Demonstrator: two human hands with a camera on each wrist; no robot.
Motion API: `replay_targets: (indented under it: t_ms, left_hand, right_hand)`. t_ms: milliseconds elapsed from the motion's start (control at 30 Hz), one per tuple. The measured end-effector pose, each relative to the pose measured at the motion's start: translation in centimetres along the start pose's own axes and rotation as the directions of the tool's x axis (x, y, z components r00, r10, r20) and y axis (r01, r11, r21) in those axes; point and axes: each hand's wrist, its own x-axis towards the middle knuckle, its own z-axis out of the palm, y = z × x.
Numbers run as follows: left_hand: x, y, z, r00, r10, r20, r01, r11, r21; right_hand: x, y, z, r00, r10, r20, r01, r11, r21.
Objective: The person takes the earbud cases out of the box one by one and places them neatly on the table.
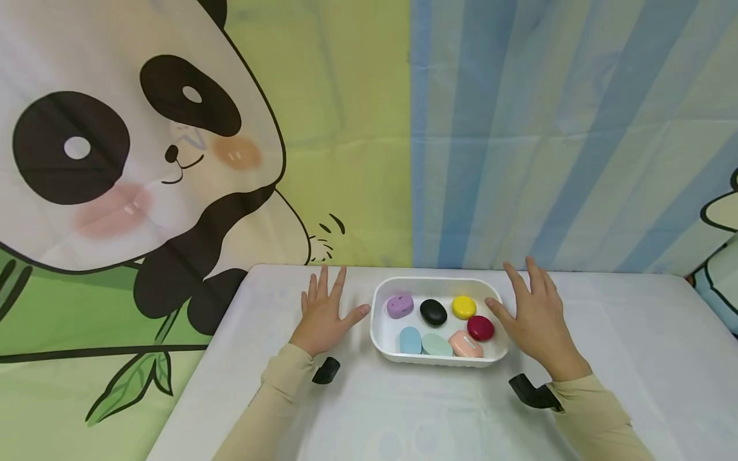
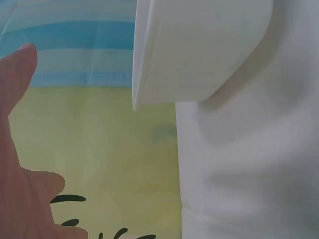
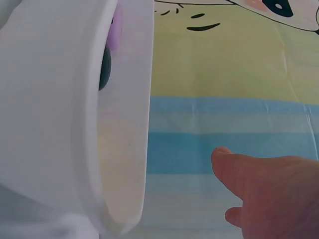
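A white tray (image 1: 438, 361) stands on the table between my two hands. Inside it lie several rounded cases: purple (image 1: 400, 305), black (image 1: 434, 312), yellow (image 1: 464, 307), dark red (image 1: 481, 328), light blue (image 1: 410, 340), mint green (image 1: 437, 344) and pink (image 1: 466, 344). My left hand (image 1: 324, 318) spreads its fingers just left of the tray, holding nothing. On the other side, my right hand (image 1: 539, 320) is likewise spread, its thumb near the tray's right rim; whether it touches cannot be told. The right wrist view shows the tray's wall (image 3: 50, 99) beside the thumb (image 3: 234, 167).
A white cloth covers the table (image 1: 646, 358). Behind its back edge hangs a printed curtain (image 1: 357, 128) with a panda and blue stripes. A black wrist mount (image 1: 327, 371) sits by the left cuff, and another mount (image 1: 535, 392) by the right.
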Motion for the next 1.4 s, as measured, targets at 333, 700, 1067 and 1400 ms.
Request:
replay_targets:
  t_ms: [333,700,1067,1400]
  left_hand:
    - [-0.5,0.8,0.9,1.000,0.015,-0.001,-0.015,0.998,-0.056]
    - [-0.6,1.5,2.7,0.999,0.044,0.003,-0.043,0.991,-0.125]
    - [-0.8,3.2,4.1,0.997,0.080,0.003,-0.078,0.982,-0.171]
    - [-0.8,4.2,5.8,0.998,0.055,0.015,-0.050,0.976,-0.210]
  right_hand:
    - [0.2,-2.0,1.2,0.999,-0.044,0.012,0.043,0.999,0.032]
    - [0.6,-3.4,3.6,0.993,-0.118,0.020,0.116,0.990,0.076]
    - [1.3,-4.8,5.5,0.990,-0.104,0.096,0.093,0.989,0.115]
    - [1.9,-5.8,6.8,0.985,-0.130,0.115,0.110,0.980,0.167]
